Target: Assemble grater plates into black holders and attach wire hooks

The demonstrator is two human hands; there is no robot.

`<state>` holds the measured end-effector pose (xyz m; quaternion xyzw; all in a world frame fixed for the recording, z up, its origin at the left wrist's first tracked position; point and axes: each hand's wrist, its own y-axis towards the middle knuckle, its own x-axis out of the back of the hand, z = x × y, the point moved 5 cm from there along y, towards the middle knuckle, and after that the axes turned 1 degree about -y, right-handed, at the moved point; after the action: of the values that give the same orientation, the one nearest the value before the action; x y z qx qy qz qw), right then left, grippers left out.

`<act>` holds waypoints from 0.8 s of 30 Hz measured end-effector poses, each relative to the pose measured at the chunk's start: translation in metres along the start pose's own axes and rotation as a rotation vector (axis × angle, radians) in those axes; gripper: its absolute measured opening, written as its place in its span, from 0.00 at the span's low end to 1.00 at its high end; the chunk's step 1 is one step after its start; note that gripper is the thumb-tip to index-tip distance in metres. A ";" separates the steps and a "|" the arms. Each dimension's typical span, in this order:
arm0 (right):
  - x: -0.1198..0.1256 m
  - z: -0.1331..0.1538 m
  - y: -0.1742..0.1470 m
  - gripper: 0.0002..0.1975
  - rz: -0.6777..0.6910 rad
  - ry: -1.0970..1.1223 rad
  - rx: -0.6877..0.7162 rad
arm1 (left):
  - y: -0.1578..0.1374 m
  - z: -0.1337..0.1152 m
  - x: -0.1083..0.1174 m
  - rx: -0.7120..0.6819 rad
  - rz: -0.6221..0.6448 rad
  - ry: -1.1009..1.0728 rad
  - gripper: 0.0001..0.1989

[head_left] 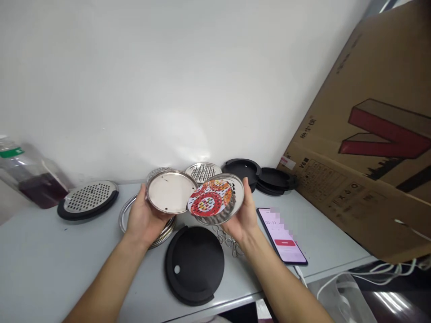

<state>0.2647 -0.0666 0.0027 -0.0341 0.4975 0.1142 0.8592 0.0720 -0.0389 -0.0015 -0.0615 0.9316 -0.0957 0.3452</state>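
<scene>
My left hand (143, 222) grips a shallow round metal plate (172, 192), tilted so its smooth, shiny inside faces me. In my right hand (245, 222) is a round perforated metal disc (238, 190) with a raised rim. A red, white and orange printed round card (209, 201) lies over its left part; the rest of the card's underside is hidden. The plate and disc meet or nearly meet at their near edges; contact is unclear. Below them a round black plastic holder (197, 260) with a small hole lies on the table. Behind my left hand sits a stack of metal rings or plates (164, 237).
Small metal rings or hooks (232, 244) lie by my right wrist, left of a phone (283, 237). Black holders (244, 168) and a perforated disc (204, 171) stand by the wall. Another perforated disc (90, 197) and a bottle (40, 181) are left; a cardboard box (363, 179) is right.
</scene>
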 end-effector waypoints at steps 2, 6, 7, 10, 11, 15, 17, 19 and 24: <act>0.002 0.002 0.000 0.37 -0.005 0.030 -0.051 | 0.001 -0.002 0.002 0.094 0.006 -0.081 0.22; 0.012 0.005 0.002 0.39 -0.034 0.036 -0.068 | 0.001 0.002 0.007 0.171 0.020 -0.121 0.21; 0.014 0.007 0.003 0.38 -0.047 0.025 -0.036 | 0.000 0.004 0.006 0.183 0.025 -0.116 0.21; 0.015 0.013 0.004 0.36 -0.092 -0.079 0.104 | -0.002 0.013 0.004 0.181 0.013 -0.061 0.14; 0.013 0.014 0.003 0.36 -0.107 -0.152 0.162 | -0.003 0.018 0.004 0.182 -0.006 -0.033 0.13; -0.012 0.017 -0.002 0.46 -0.142 -0.780 0.455 | -0.013 0.044 -0.002 0.272 0.048 0.020 0.16; -0.031 0.010 -0.002 0.54 -0.106 -1.195 0.532 | -0.018 0.052 -0.006 0.303 0.136 -0.011 0.19; -0.047 0.001 0.002 0.58 -0.037 -1.503 0.562 | -0.019 0.052 -0.007 0.301 0.179 -0.055 0.23; -0.059 -0.011 0.009 0.61 0.022 -1.796 0.600 | -0.011 0.047 -0.004 0.318 0.175 -0.136 0.29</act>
<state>0.2249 -0.0691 0.0489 0.2938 -0.3412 -0.0269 0.8925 0.1062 -0.0553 -0.0317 0.0688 0.8809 -0.2072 0.4200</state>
